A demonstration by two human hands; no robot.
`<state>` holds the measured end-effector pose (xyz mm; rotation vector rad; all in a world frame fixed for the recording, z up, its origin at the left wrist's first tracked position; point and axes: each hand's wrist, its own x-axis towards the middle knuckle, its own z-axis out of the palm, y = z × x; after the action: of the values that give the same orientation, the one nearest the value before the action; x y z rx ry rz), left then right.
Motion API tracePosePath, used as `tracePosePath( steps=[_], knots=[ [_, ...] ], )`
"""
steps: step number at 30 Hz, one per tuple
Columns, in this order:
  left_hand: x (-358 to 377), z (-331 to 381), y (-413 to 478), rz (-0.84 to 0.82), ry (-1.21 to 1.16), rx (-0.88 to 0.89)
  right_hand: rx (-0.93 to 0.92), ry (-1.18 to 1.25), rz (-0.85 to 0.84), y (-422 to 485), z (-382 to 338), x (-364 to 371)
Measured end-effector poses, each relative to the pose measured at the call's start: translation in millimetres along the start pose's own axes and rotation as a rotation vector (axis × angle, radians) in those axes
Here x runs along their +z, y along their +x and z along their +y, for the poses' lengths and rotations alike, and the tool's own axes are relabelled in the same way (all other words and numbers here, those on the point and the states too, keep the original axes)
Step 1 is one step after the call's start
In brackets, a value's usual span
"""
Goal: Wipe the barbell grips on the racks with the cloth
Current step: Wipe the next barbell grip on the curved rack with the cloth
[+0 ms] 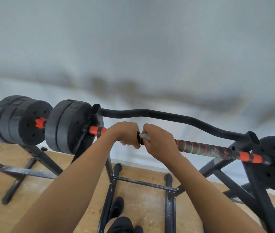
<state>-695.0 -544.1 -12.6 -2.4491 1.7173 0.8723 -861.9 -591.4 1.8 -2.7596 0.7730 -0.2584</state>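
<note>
Wood floor (pixel 32 190) nearest, 1 black shoe (pixel 116 207) on it between the rack (pixel 143 182) legs. Both forearms reach forward to the bar (pixel 205 147).

Left grip (pixel 126 134): closed round the bar, fingers curled under, no cloth visible in it. Looks like it's steadying. Right grip (pixel 158 142): closed round bar plus cloth (pixel 144 136). Only a pale green tuft shows, at the thumb side, between the 2 grips. Grips are just beside each other, nearly touching.

Bar lies across the rack's 2 uprights, long axis left-right, dropping to the right in this view. Cloth is about mid-bar, under the right grip.

Key relation: the taped stretch, dark with orange spiral, runs off to the right of the right grip as far as the right upright. My read is that the next stroke is the right grip sliding rightward along the axis. Left grip is farther from that stretch, so it's better used as the anchor.

Behind: curved black tube (pixel 167 115) joining the uprights, plates (pixel 66 126) at the bar's left end, a 2nd loaded bar (pixel 19 120) further left, then a pale wall (pixel 133 39). Background is blurred.
</note>
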Motion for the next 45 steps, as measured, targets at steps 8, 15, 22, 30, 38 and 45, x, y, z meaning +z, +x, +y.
tracePosePath(
  steps=[8, 15, 22, 30, 38, 45],
  knots=[
    [3, -2, -2, 0.047, 0.076, -0.006, 0.084, 0.213, -0.180, 23, 10, -13],
    [8, -1, -2, 0.129, 0.144, 0.001, 0.025, 0.240, -0.130, 9, 16, -7],
    [14, -1, -9, 0.234, 0.168, 0.031, 0.090, 0.089, -0.095, 28, 7, -3],
    [51, -8, -18, 0.601, 0.154, 0.062, 0.142, 0.412, -0.272, 13, 6, -32],
    [23, -1, -15, 0.284, 0.219, 0.102, 0.098, 0.148, -0.056, 7, 5, -2],
    [49, -1, -25, 0.548, 0.392, 0.096, 0.238, 0.278, -0.183, 24, 13, -5]
  ],
)
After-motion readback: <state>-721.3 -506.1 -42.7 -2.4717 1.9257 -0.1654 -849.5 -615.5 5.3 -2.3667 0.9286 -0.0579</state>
